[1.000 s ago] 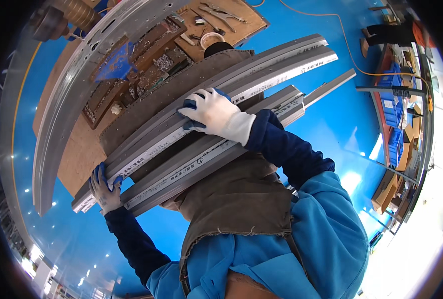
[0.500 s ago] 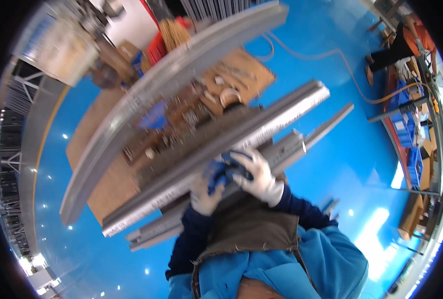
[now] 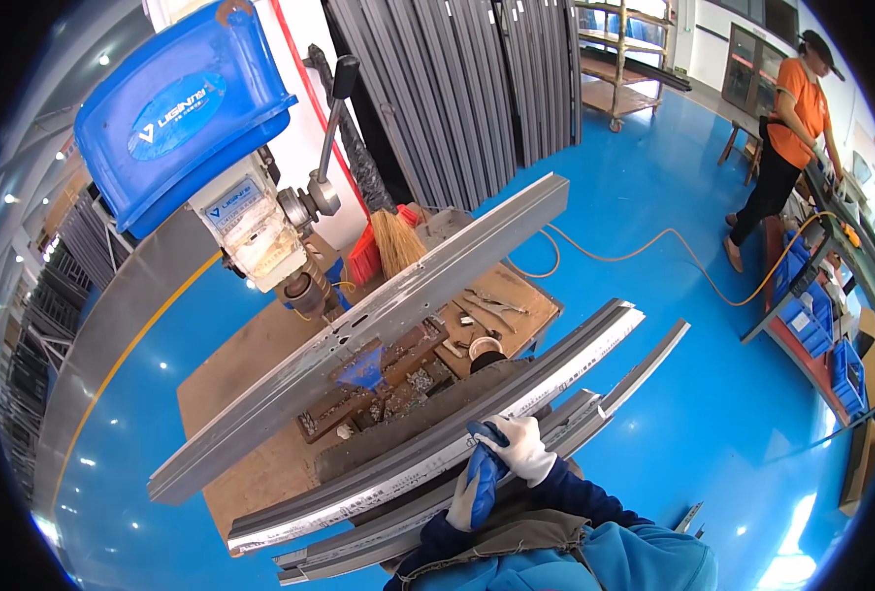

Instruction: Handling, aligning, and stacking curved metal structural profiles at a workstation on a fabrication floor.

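Both my hands wear white work gloves with blue coating and meet in front of my body. My left hand points upward, its blue-coated fingers stretched out. My right hand closes around the fingertips of the left glove, hiding them. Just beyond the hands runs a long grey metal profile with a printed white film strip. Nearer to me lie more grey profiles, partly under my arms. A wide grey profile with holes in its face lies slanted across the worktable, beyond the others.
A drill press with a blue hood stands over the brown worktable. Pliers, a brush and metal chips sit around it. Grey profiles lean behind. At right, a person in orange stands by shelving with blue bins. A hose crosses the floor.
The view has tilted up, bringing the drill press hood and leaning profiles into sight. My hands have shifted from side by side to the right one gripping the left glove's fingertips.
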`<state>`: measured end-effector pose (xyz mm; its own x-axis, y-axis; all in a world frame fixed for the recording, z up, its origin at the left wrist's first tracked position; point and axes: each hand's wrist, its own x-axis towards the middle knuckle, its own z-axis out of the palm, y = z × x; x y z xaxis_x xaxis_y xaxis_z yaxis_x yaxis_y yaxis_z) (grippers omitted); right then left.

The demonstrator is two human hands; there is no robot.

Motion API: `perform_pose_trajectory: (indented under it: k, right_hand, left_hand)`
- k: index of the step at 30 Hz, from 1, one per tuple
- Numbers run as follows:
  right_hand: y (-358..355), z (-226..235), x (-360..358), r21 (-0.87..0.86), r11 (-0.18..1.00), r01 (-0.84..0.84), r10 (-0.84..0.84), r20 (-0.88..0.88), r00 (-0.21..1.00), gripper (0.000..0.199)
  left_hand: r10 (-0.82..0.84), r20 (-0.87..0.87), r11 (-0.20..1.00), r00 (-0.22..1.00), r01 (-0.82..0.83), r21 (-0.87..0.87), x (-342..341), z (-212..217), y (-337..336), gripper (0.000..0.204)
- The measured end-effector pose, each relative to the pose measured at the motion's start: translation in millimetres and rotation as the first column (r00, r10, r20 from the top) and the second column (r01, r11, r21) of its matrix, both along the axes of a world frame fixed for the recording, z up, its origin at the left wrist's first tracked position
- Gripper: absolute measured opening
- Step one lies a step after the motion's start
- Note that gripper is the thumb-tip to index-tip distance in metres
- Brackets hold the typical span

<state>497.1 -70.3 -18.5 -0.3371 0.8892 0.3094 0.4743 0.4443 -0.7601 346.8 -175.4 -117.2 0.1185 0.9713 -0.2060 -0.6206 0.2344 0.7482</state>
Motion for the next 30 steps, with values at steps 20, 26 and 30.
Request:
perform_pose_trajectory:
  k: [20,26,30]
  right_hand:
    - [4,23,191,-0.42,0.599,0.682,-0.781,-0.493,0.382,0.018]
    - [-2,17,61,0.118,0.945,0.305,-0.207,-0.508,0.836,0.052]
    - [-14,28,7,0.209,0.957,-0.198,0.279,-0.498,0.821,0.053]
  left_hand:
    - [0.061,-0.824,0.965,0.563,0.177,0.192,-40,150,18,0.033]
    - [0.081,-0.376,0.959,0.923,0.03,0.281,-20,144,46,0.031]
    - [0.06,-0.504,0.961,0.862,0.087,0.263,14,167,48,0.034]
